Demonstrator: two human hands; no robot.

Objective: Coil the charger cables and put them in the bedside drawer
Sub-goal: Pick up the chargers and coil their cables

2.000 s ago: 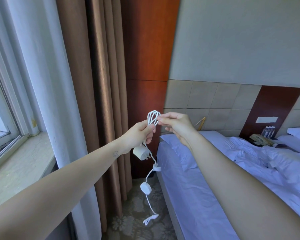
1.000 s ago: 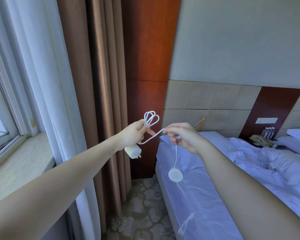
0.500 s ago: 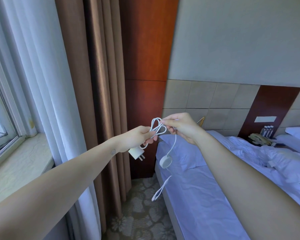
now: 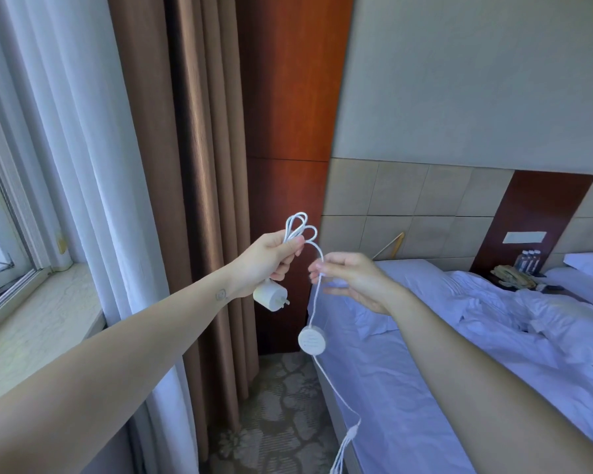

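Your left grip point(image 4: 271, 256) looked liable to lose its loops: the puck point(image 4: 311, 340) and loose tail point(image 4: 346, 443), hanging lower centre beside the bed point(image 4: 425, 388), were free to swing and tug. It was closed round the coiled charger cable point(image 4: 292, 227) at frame centre, plug point(image 4: 270, 296) below. Your right grip point(image 4: 350, 278) pinched the strand, other fingers loose. Drawer not in view.

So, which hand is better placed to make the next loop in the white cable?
The right hand, probably. It pinches the loose strand of the cable just below the loops, with the round disc hanging under it. The left hand is busy gripping the loops, the plug dangling below.
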